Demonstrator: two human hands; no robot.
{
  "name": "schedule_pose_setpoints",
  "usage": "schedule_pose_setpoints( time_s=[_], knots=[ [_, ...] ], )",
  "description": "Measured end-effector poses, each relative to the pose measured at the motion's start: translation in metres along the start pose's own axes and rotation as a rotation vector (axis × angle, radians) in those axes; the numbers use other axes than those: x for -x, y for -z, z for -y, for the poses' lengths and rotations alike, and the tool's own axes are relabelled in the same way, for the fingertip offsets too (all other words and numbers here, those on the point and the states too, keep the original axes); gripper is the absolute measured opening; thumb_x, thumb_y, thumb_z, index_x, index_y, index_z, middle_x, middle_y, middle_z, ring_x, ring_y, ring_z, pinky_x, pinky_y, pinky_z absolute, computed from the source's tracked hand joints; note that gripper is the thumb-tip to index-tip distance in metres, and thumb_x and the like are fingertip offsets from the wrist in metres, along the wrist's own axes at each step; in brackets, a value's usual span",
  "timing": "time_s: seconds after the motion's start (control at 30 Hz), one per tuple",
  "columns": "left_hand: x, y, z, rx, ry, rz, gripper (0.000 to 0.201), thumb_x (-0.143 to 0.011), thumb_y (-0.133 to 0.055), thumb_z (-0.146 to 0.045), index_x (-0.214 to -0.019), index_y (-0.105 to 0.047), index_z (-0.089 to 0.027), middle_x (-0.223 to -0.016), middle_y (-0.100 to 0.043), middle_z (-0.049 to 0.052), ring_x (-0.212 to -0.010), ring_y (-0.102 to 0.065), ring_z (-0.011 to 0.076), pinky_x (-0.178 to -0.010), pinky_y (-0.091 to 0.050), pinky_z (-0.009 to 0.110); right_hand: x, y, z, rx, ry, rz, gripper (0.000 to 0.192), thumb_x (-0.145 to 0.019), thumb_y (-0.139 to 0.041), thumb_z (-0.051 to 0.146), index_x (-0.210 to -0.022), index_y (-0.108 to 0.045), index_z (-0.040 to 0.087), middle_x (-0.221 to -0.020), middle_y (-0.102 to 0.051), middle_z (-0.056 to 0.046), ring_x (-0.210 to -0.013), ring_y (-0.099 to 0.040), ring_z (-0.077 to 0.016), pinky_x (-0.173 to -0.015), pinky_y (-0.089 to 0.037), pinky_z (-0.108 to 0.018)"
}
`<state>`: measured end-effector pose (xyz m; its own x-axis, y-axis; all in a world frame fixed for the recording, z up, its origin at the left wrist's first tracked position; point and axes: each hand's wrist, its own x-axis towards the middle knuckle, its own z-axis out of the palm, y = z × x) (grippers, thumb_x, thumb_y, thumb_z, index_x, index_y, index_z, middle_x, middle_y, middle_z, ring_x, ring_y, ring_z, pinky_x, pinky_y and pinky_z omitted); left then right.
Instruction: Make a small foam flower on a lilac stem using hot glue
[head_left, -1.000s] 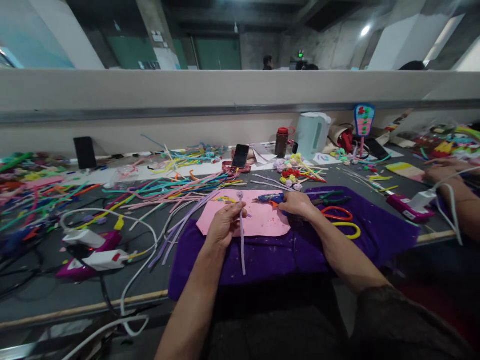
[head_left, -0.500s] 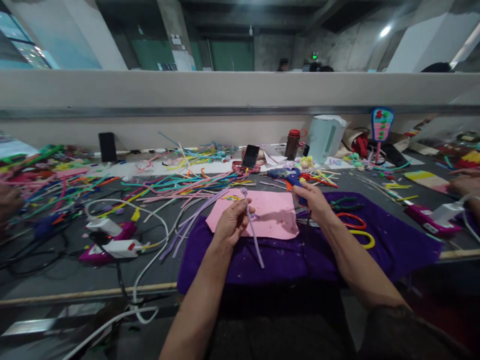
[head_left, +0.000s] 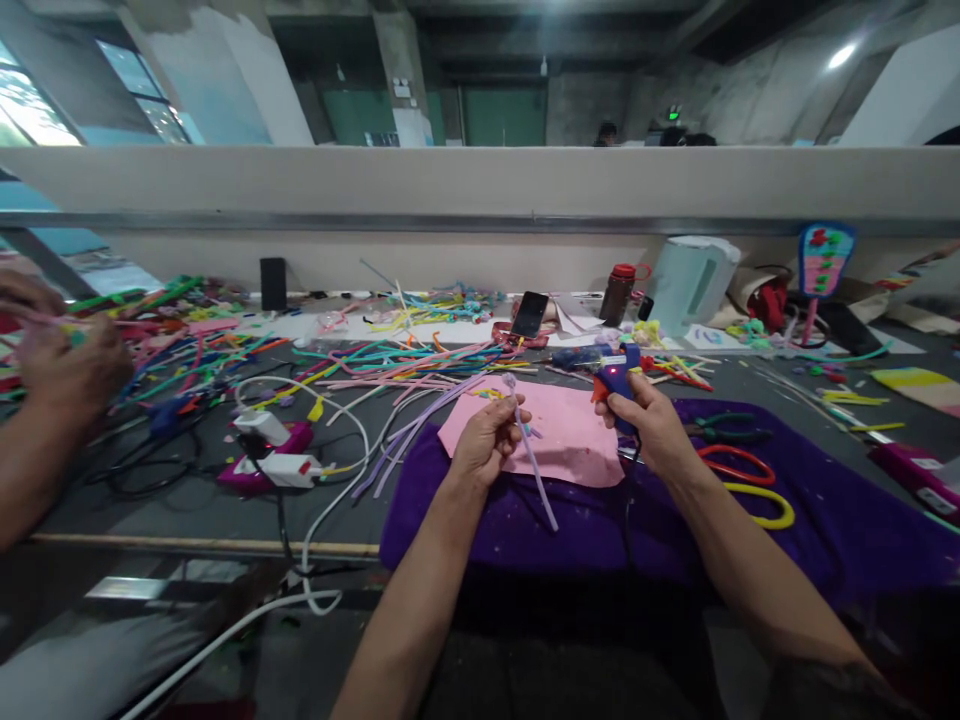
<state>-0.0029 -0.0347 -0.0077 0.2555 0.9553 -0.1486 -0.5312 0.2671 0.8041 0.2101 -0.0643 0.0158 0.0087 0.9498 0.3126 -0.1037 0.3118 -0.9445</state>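
Observation:
My left hand (head_left: 487, 437) pinches a lilac pipe cleaner (head_left: 541, 487). Its upper end forms a small curled knob above my fingers, and the straight tail slants down to the right. Beneath it lies a pink sheet (head_left: 581, 435) on a purple cloth (head_left: 487, 535). My right hand (head_left: 646, 415) is wrapped round the handle of a blue glue gun (head_left: 616, 385) with a small red light and an orange trigger. The gun's nozzle points left, above the far right corner of the sheet, apart from the pipe cleaner. Its black cord hangs down past my wrist.
Red-handled and yellow-handled scissors (head_left: 769, 508) and pliers (head_left: 731, 428) lie right of my right hand. Loose lilac pipe cleaners (head_left: 420, 432), a power strip (head_left: 300, 440) and white cables are at left. Behind stand a phone (head_left: 530, 315), bottle (head_left: 618, 293) and kettle (head_left: 697, 283). A co-worker's hands (head_left: 71, 360) show far left.
The view has turned left, bringing in a co-worker's hands and arm. My right hand has tilted the glue gun, and its red light now shows. My left hand keeps its pinch on the pipe cleaner.

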Motion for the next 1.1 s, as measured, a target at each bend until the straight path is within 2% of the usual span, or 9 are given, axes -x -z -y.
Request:
schedule_pose_setpoints(
  time_s=[0.17,0.37,0.53,0.67,0.87,1.1],
  knots=[
    [0.0,0.0,0.0,0.009,-0.001,0.006,0.022,-0.072,-0.061,-0.025,-0.088,-0.057,-0.012,-0.065,-0.061,0.001,-0.037,-0.046,0.0009,-0.029,-0.028,0.009,0.001,-0.002,-0.001,-0.016,-0.083,-0.004,0.017,-0.075,-0.052,0.034,-0.085,-0.051,0.019,-0.064,-0.055,0.002,-0.054,-0.05,-0.0103,-0.052,-0.042,-0.022],
    [-0.002,0.003,0.003,-0.023,-0.036,-0.011,0.021,-0.073,-0.06,-0.028,-0.086,-0.057,-0.012,-0.063,-0.059,0.001,-0.037,-0.046,0.0017,-0.028,-0.027,0.01,0.008,-0.008,0.002,0.068,-0.024,0.074,0.025,-0.074,-0.05,0.036,-0.091,-0.052,0.017,-0.094,-0.062,-0.009,-0.058,-0.056,-0.0129,-0.05,-0.044,-0.025],
    [-0.004,0.005,0.006,-0.008,-0.052,0.029,0.021,-0.071,-0.062,-0.027,-0.084,-0.057,-0.012,-0.065,-0.059,0.002,-0.038,-0.046,0.0014,-0.029,-0.026,0.01,0.009,-0.009,0.0,0.057,-0.023,0.131,0.02,-0.072,-0.055,0.028,-0.089,-0.05,0.017,-0.087,-0.064,-0.007,-0.051,-0.053,-0.0111,-0.044,-0.041,-0.024],
    [-0.004,0.005,0.006,-0.016,-0.076,0.056,0.021,-0.071,-0.061,-0.026,-0.085,-0.057,-0.011,-0.065,-0.059,0.002,-0.039,-0.046,0.0017,-0.028,-0.026,0.01,0.01,-0.011,-0.001,0.124,0.005,0.16,0.019,-0.072,-0.054,0.026,-0.089,-0.053,0.016,-0.079,-0.063,-0.005,-0.049,-0.05,-0.0098,-0.046,-0.04,-0.024],
    [-0.003,0.003,0.006,-0.05,-0.078,0.022,0.021,-0.071,-0.061,-0.026,-0.084,-0.056,-0.01,-0.067,-0.06,0.003,-0.042,-0.049,0.0028,-0.03,-0.03,0.01,0.017,-0.018,0.002,0.277,0.104,0.097,0.018,-0.078,-0.048,0.032,-0.085,-0.054,0.016,-0.063,-0.055,-0.001,-0.054,-0.048,-0.0112,-0.053,-0.04,-0.025],
    [-0.002,0.001,0.006,-0.087,-0.081,0.018,0.021,-0.07,-0.062,-0.025,-0.083,-0.056,-0.01,-0.067,-0.061,0.003,-0.042,-0.049,0.003,-0.031,-0.031,0.011,0.02,-0.02,-0.005,0.414,0.149,0.053,0.02,-0.081,-0.046,0.035,-0.085,-0.053,0.017,-0.059,-0.051,0.001,-0.052,-0.048,-0.0112,-0.054,-0.041,-0.025]
  ],
)
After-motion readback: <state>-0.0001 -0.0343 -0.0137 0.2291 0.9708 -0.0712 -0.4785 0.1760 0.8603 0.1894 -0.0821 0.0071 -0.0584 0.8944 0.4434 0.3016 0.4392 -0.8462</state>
